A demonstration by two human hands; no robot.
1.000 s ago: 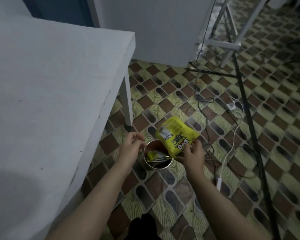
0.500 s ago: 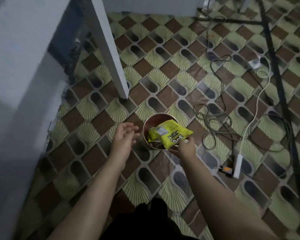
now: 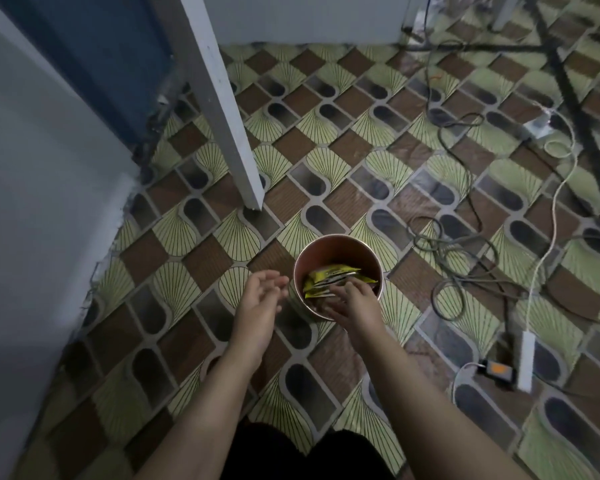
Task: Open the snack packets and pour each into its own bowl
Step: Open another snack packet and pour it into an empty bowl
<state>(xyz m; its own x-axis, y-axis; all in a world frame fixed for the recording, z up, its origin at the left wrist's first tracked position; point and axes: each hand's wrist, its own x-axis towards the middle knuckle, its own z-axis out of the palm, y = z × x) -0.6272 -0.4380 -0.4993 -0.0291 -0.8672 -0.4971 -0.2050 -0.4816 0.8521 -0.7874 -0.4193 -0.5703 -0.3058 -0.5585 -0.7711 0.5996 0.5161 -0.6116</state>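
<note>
Yellow snack pkts (image 3: 333,280) lie flat inside round container (image 3: 336,245)

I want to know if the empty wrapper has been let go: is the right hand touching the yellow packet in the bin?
Touching. The head view shows the right hand reaching into the bin, fingertips lying on the yellow packet.

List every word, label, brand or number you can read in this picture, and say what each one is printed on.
None can be read.
Yellow packet in the round container: dark and white print shows, but it is too blurred and crumpled to read.
Orange patch on the small black box by the white power strip: no legible text.
Nothing else in view carries lettering.
</note>
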